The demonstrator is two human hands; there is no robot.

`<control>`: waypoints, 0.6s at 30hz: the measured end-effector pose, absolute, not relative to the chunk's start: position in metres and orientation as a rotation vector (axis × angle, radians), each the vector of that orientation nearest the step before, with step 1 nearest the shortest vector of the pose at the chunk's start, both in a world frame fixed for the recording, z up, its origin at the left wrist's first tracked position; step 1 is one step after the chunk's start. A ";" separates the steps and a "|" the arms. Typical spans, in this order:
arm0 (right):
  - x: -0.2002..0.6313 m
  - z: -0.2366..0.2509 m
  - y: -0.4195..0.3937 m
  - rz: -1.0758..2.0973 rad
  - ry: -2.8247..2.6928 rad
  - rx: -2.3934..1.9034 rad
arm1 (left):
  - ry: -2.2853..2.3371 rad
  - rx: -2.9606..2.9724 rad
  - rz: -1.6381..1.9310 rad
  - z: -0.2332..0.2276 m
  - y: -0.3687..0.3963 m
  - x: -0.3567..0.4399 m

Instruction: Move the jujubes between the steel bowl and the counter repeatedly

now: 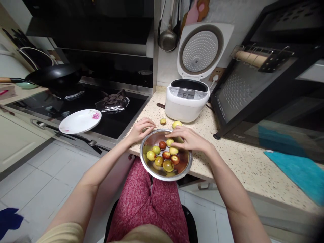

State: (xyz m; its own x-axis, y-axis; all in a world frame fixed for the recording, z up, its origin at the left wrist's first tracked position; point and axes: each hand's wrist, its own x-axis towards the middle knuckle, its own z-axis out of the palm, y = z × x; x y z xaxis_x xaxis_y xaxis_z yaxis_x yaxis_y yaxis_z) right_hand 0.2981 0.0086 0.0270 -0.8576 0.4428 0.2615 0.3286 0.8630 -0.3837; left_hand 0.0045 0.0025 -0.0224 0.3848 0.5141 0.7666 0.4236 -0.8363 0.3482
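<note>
The round shiny steel bowl (150, 166) holds small green and red-brown jujube fruits (164, 156). The right hand (188, 139) pinches one green fruit (170, 142) inside it. The left hand (141, 129) grips its far rim.

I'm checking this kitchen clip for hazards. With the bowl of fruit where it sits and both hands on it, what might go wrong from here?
1. The steel bowl juts past the counter edge over the person's lap; a push from the right hand reaching into it might tip it off, though the left hand steadies its rim.
2. Two loose fruits lie on the counter and may roll.
3. The white plate overhangs the stove front and could be knocked down.
</note>
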 end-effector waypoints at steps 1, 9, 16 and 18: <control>0.298 0.028 0.009 0.482 -2.657 -0.569 | 0.855 2.541 1.463 -0.023 0.003 0.004; 0.302 0.015 0.026 0.446 -2.327 -0.625 | 0.943 2.677 1.440 -0.027 0.008 0.003; 0.289 -0.001 0.056 0.225 -2.390 -0.807 | 1.104 2.800 1.392 -0.032 0.016 0.000; 0.275 0.004 0.065 0.155 -2.533 -0.796 | 1.150 2.812 1.405 -0.032 0.016 0.000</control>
